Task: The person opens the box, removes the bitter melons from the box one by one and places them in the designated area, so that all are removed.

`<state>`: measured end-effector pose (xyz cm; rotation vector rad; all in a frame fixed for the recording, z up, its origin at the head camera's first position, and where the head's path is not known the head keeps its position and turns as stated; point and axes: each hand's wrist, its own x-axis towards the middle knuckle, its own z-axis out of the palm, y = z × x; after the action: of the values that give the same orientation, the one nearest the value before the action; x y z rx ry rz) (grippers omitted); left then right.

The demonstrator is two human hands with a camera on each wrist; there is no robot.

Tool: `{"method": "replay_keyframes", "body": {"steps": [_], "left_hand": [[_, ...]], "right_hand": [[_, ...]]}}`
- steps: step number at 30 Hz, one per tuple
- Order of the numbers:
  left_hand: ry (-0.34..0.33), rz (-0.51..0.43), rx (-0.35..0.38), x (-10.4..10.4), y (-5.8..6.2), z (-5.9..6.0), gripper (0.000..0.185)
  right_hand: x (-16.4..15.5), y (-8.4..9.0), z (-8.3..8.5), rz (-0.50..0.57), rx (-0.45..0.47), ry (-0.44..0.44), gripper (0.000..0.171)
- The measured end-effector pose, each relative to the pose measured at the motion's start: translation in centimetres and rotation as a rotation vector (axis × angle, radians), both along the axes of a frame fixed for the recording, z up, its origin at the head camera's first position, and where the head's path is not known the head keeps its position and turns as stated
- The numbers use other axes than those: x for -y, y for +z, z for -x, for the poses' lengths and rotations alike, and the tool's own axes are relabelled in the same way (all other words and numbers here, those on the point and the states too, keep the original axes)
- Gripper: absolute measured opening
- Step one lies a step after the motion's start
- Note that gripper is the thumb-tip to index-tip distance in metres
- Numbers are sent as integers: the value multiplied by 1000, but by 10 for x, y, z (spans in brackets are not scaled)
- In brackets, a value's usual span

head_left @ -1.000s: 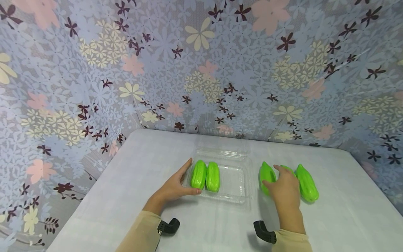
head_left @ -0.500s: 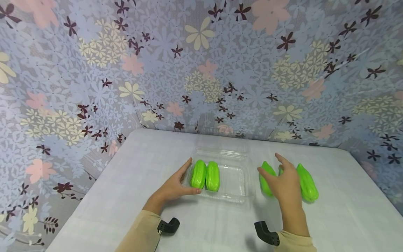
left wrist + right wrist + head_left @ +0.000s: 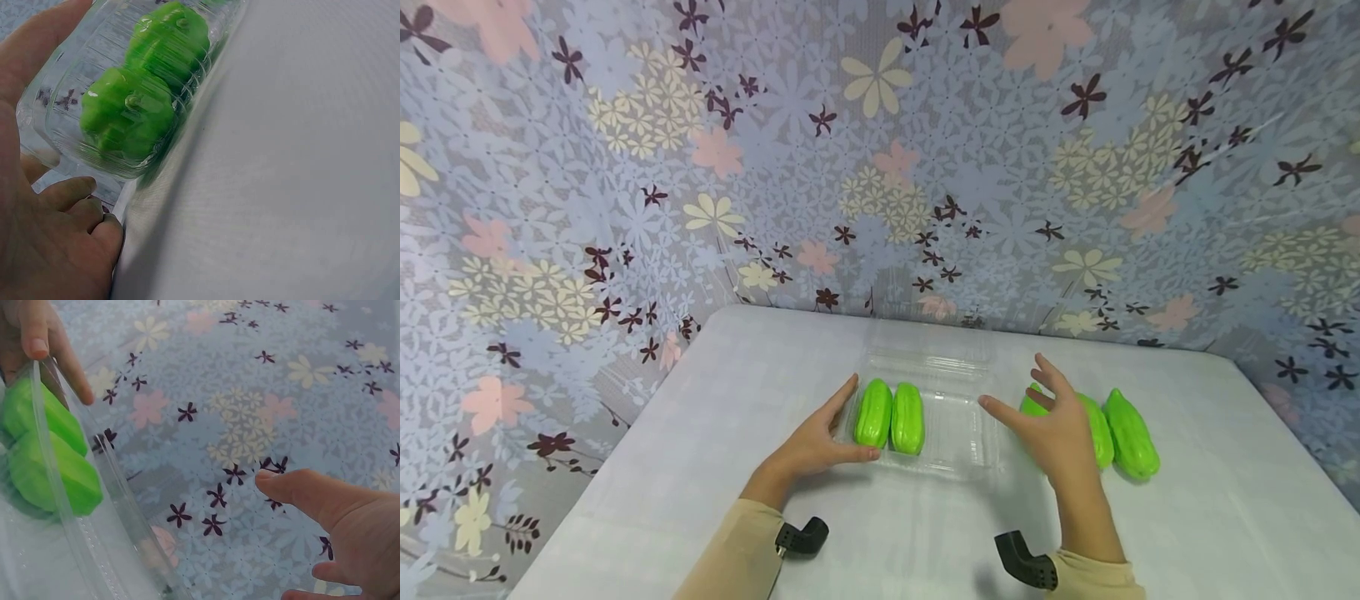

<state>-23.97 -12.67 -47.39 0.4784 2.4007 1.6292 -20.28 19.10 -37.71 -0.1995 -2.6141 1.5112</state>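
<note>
A clear plastic clamshell box lies on the table in the head view. Inside its left half, side by side, are two bright green, ribbed toy vegetables. My left hand grips the box's left end, thumb at the front and fingers behind. Spread and holding nothing, my right hand hovers just right of the box. Beneath and beside it lie three similar green vegetables with pointed ends; the rightmost vegetable is fully visible, while the hand partly covers the middle vegetable and left vegetable.
The box's transparent lid stands open toward the back. A white cloth covers the table. Behind its far edge hangs a flower-patterned curtain or wall covering.
My right hand has lifted off the vegetables and shifted left toward the box, its fingers spreading; the middle vegetable shows more. The left hand and box have stayed put.
</note>
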Motion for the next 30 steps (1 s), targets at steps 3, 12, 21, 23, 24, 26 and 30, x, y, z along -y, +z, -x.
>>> {"method": "replay_keyframes", "body": {"steps": [3, 12, 21, 23, 24, 26, 30], "left_hand": [[-5, 5, 7, 0, 0, 0, 118], [-15, 5, -9, 1, 1, 1, 119], [-8, 17, -5, 1, 0, 0, 119], [-8, 14, -5, 1, 0, 0, 119], [-8, 14, -4, 1, 0, 1, 120], [-7, 14, -1, 1, 0, 1, 121], [-2, 18, 2, 1, 0, 1, 121]], "right_hand": [[5, -1, 0, 2, 15, 32, 112], [19, -7, 3, 4, 24, 93, 111], [29, -13, 3, -1, 13, 115, 109], [31, -13, 3, 3, 26, 125, 110], [32, -14, 4, 4, 30, 131, 109], [34, -15, 4, 1, 36, 138, 109], [38, -18, 5, -5, 37, 147, 108]]}}
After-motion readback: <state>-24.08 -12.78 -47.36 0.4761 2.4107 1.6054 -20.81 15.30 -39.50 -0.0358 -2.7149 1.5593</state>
